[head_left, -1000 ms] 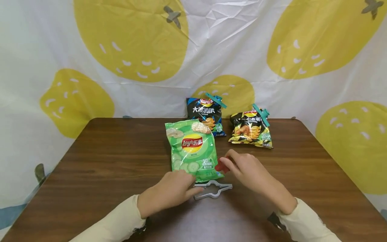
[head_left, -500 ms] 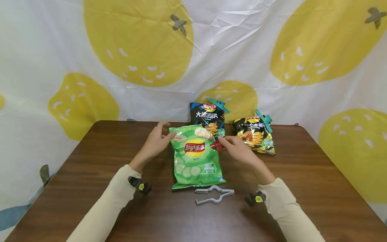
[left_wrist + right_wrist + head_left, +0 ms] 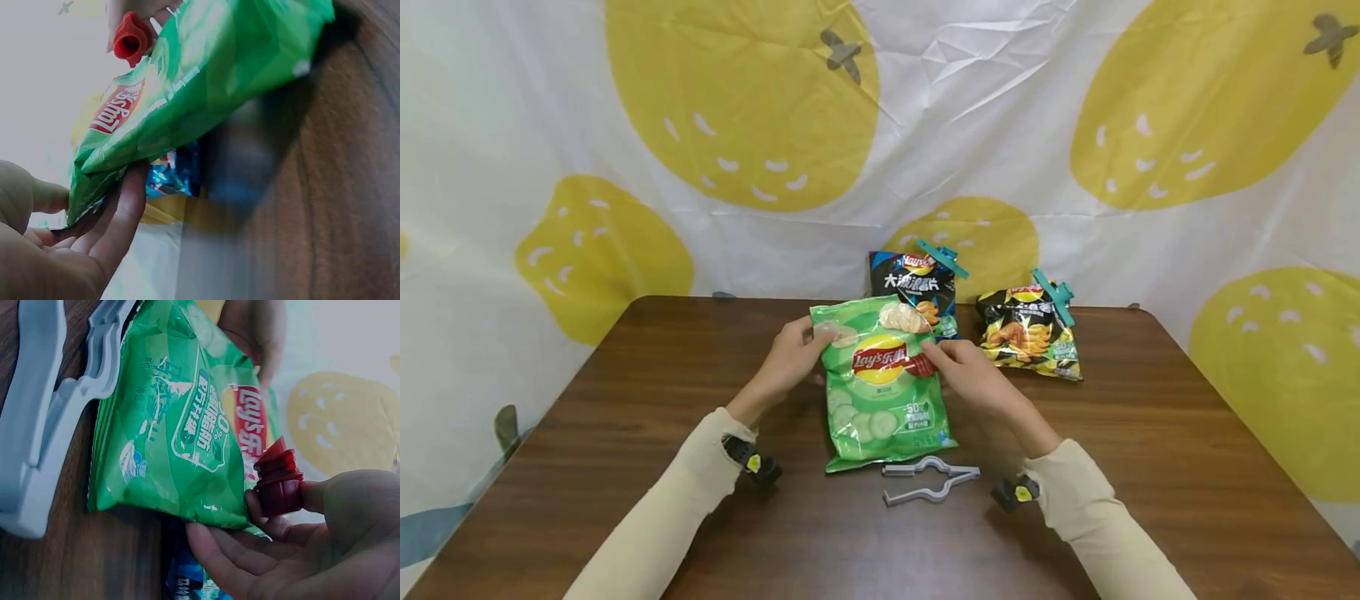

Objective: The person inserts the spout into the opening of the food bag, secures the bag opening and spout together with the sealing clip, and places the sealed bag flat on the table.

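Note:
A green bag of chips (image 3: 868, 396) lies at the middle of the table, its top end lifted. My left hand (image 3: 784, 360) pinches its upper left corner, thumb on the front and fingers behind, as the left wrist view shows. My right hand (image 3: 976, 382) holds a small red plastic spout (image 3: 279, 494) between thumb and fingers. In the right wrist view, other fingers of that hand reach under the bag's right edge. The spout is hollow, with a round opening seen in the left wrist view. Just below the bag lies a grey plastic clip (image 3: 967, 472), its arms spread.
Behind the green bag stands a dark blue chip bag (image 3: 916, 285) with a teal clip (image 3: 947, 258) on top, partly hidden. To its right is a black and yellow chip bag (image 3: 1028, 337) with another teal clip (image 3: 1058, 298). A lemon-patterned cloth (image 3: 737, 250) hangs behind the table.
Both hands have moved up from the bag's lower end to its upper sides. The left hand has taken hold of the upper left corner, and the top end has risen slightly. The spout stays in the right hand.

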A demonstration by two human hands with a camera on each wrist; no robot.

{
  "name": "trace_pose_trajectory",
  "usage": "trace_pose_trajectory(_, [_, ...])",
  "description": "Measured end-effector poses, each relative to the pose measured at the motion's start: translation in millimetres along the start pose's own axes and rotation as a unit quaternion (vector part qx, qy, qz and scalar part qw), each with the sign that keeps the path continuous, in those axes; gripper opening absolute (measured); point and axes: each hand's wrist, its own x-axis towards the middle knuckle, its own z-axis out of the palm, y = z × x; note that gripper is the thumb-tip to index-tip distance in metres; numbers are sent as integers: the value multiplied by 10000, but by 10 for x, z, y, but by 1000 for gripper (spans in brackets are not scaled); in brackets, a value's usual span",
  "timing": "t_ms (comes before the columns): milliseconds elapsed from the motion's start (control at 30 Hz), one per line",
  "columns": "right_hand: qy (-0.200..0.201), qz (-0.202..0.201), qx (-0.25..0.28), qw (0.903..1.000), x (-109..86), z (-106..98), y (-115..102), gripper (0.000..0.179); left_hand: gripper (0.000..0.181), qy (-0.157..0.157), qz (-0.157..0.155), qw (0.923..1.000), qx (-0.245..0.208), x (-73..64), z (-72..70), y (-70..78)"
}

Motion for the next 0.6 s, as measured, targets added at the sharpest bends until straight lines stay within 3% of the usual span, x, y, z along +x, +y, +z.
trace_pose_trajectory(100, [245, -332, -606, 9973, -19, -13, -31, 49, 32, 100, 182, 9998, 7, -24, -12, 66])
trace_pose_trajectory(233, [348, -748, -929, 9922, -38, -28, -74, 50, 29, 347, 593, 9975, 186, -55, -49, 181])
trace_pose_trajectory(367, [474, -1317, -1415, 9800, -94, -86, -169, 39, 27, 586, 1061, 9917, 432, -176, -92, 415])
trace_pose_trajectory(467, [493, -1734, -1693, 9689, -166, -151, -263, 31, 21, 645, 1560, 9822, 819, -324, -124, 659])
trace_pose_trajectory(600, [381, -2156, -2006, 9549, -238, -200, -366, 25, 16, 752, 2197, 9586, 1648, -501, -164, 928])
